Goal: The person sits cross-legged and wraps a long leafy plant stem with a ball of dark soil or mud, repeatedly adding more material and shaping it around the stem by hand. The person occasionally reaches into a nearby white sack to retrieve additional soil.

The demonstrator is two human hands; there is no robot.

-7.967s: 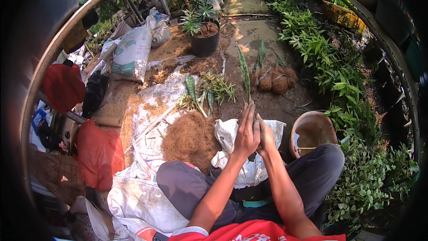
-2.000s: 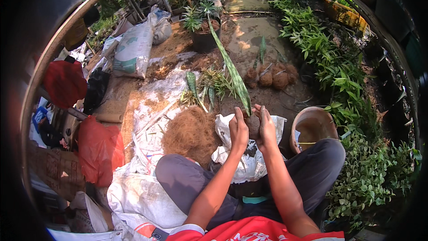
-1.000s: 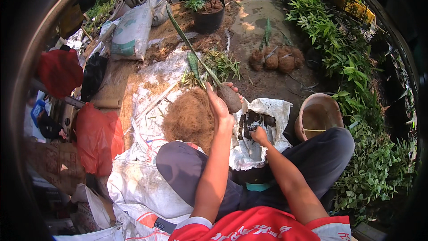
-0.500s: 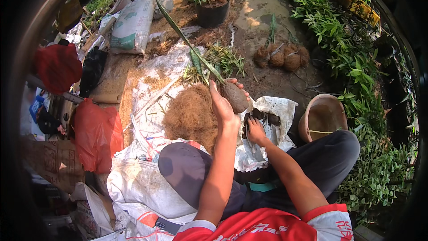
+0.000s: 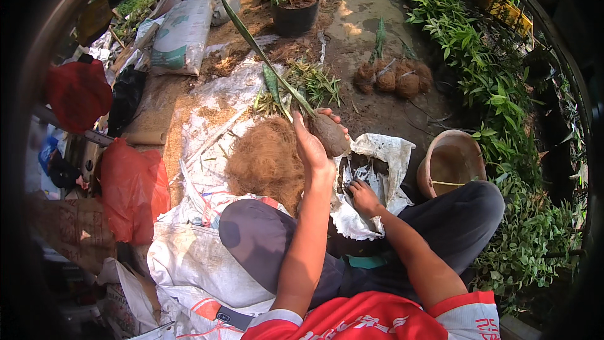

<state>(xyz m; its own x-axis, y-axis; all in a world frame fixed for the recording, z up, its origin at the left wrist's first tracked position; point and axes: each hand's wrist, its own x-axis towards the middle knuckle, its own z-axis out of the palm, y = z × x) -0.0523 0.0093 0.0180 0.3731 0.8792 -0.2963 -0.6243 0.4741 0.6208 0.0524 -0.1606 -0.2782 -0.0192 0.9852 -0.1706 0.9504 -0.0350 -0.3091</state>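
Note:
My left hand (image 5: 313, 145) is closed round a brown ball of mud (image 5: 329, 135), held up over the ground. Long green snake plant leaves (image 5: 264, 56) rise from the ball and lean to the far left. Low in a white sack (image 5: 393, 148) with its rim rolled down, my right hand (image 5: 365, 198) has its fingers curled at the dark wet soil (image 5: 365, 165); what they grip is hidden. Left of my left forearm lies a heap of brown coconut fibre (image 5: 267, 160).
Fibre-wrapped balls (image 5: 402, 80) with leaves sit in a row farther off. A clay pot (image 5: 452, 162) stands by my right knee, a black potted plant (image 5: 296, 16) at the back. A red plastic bag (image 5: 134, 189) and a white sack (image 5: 182, 34) are leftward; leafy plants (image 5: 484, 82) line the right.
My right hand has drawn back toward me inside the sack, and its fingers have curled. My left hand still holds the mud ball; the whole view has shifted slightly.

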